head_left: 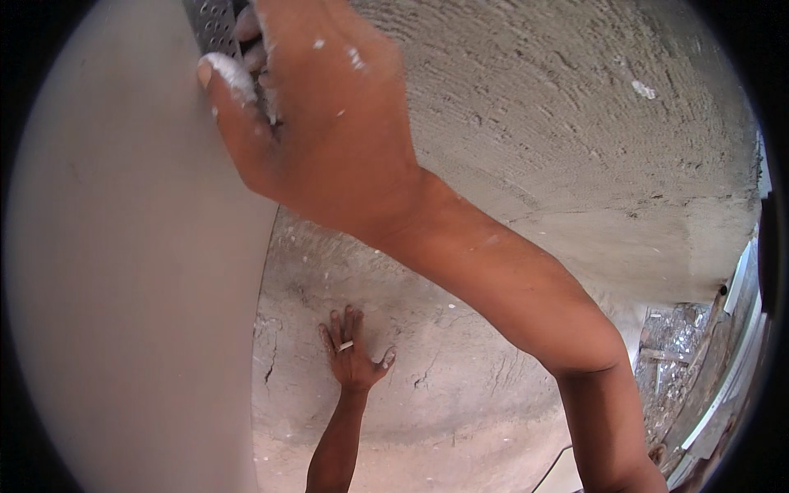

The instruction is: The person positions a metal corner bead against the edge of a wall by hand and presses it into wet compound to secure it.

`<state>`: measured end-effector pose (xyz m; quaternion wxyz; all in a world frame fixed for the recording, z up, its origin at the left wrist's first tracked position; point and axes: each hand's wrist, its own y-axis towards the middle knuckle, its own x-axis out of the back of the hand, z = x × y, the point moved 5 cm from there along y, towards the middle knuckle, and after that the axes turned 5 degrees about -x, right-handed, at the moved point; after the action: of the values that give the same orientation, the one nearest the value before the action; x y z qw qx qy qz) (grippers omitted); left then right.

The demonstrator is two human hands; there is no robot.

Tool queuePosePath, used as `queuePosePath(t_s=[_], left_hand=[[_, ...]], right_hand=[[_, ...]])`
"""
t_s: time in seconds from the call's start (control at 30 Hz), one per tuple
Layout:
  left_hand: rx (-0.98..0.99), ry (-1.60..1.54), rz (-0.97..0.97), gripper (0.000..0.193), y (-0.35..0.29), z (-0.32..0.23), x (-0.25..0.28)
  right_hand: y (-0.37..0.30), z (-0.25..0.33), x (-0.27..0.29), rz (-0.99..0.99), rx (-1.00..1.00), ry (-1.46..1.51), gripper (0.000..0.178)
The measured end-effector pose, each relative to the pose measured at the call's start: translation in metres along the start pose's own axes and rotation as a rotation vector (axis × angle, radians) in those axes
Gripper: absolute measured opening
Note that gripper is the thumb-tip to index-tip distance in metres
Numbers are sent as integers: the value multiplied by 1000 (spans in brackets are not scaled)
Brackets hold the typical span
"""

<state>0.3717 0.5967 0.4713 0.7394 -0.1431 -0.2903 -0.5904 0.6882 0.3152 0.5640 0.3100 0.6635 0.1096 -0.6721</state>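
My right hand (329,123) reaches across to the upper left, fingers curled around a grey perforated metal strip (214,25). Only a short piece of the strip shows; the rest leaves the top of the view. White paste coats the thumb, with small specks on the back of the hand. Lower down, my left hand (353,366) lies against the rough plastered wall (485,353), fingers spread, with a ring on one finger. Close to the strip, a smooth pale surface (140,271) fills the left side.
Coarse, ridged grey plaster (526,99) covers the upper right, with a white smear (643,89) on it. At the lower right, beyond the wall's edge, are rubble (670,329) and long pale strips (715,407). A thin dark line (552,468) shows near the bottom.
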Motion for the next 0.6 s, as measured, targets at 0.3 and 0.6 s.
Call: queuePosePath(t_s=[0.3, 0.6], left_hand=[[-14, -19, -41, 97, -1, 2, -3], [25, -40, -29, 98, -1, 1, 1]], right_hand=[[-21, -9, -6, 0, 35, -67, 44], [-26, -20, -11, 52, -22, 8, 38]])
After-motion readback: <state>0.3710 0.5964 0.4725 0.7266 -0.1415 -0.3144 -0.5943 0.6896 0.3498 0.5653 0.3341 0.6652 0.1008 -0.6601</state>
